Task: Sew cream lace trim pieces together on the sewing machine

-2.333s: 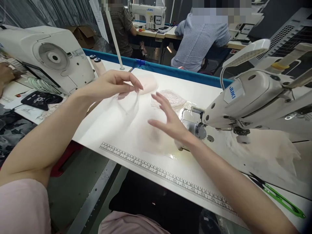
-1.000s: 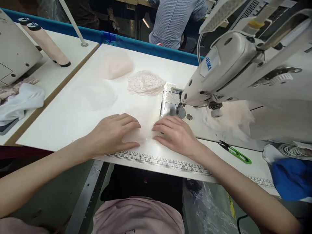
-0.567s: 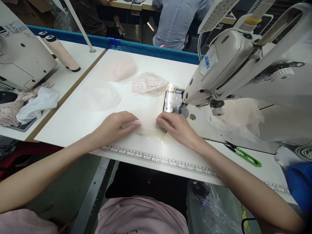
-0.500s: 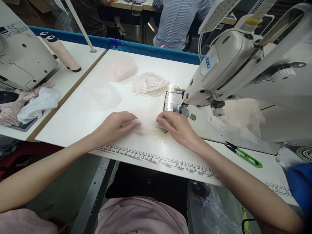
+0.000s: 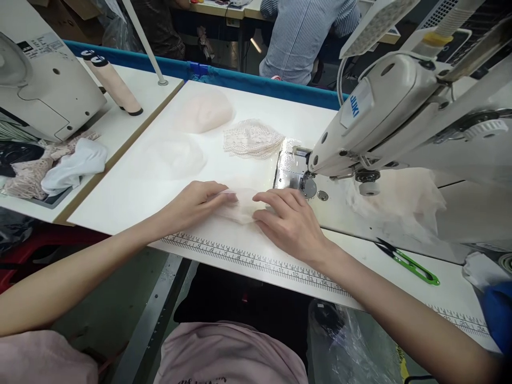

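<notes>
A thin pale fabric piece point(image 5: 240, 209) lies on the white sewing table point(image 5: 132, 181), just above the printed ruler point(image 5: 256, 261). My left hand point(image 5: 192, 205) pinches its left edge with closed fingers. My right hand point(image 5: 290, 224) presses on its right edge, fingers curled over it. Both hands sit a short way left of the needle area point(image 5: 308, 184) of the white sewing machine point(image 5: 400, 117).
A stack of lace pieces point(image 5: 252, 140) and two piles of sheer pale fabric point(image 5: 204, 109) point(image 5: 176, 154) lie further back. Green thread snips point(image 5: 412, 264) rest at the right. Another machine point(image 5: 44, 90) and thread cones point(image 5: 116, 85) stand left. A person in a striped shirt point(image 5: 304, 37) sits beyond.
My left hand brought a sheer piece down from the air to the table. Both hands flattened it, then closed on its edges; the piece has bunched up between them.
</notes>
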`<state>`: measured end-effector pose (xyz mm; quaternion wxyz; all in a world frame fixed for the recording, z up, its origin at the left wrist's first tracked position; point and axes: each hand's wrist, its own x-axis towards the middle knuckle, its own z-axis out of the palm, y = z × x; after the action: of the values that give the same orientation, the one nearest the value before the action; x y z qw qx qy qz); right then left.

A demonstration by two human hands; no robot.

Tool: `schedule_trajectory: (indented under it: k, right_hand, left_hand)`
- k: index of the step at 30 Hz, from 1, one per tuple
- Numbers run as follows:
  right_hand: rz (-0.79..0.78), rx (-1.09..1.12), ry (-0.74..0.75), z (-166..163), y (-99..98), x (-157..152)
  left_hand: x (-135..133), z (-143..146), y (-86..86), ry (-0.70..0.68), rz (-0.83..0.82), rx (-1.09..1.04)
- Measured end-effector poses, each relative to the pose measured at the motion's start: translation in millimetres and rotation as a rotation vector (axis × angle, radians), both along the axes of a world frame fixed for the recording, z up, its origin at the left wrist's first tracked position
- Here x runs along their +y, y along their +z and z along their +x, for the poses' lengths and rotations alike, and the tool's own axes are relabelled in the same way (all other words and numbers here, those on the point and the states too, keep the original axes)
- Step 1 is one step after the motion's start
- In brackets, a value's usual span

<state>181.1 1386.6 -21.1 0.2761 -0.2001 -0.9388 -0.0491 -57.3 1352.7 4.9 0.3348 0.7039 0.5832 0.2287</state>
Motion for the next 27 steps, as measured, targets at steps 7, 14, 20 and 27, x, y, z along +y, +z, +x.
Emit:
schedule_trajectory:
  k: [7,14,20,27]
  right_hand:
    - [-0.285,0.125,-0.102,-18.2,9.0,19.8]
    - [-0.210,0.141,-0.127,-17.7,6.8,22.5]
    - [0.141,0.071,-0.068,-19.0,0.2,16.7]
    - [0.279,0.157,-0.048,-30.4,-1.9,19.2]
  left_hand:
    - [0.9,0.1,0.7,0.000,-0.030,-0.030]
    - [0.2,-0.8,-0.1,0.077,-0.194,-0.259]
    - [1.9,-0.5,4.9,0.081,-0.216,-0.290]
    - [3.5,-1.3,4.5,0.134,-0.224,-0.340]
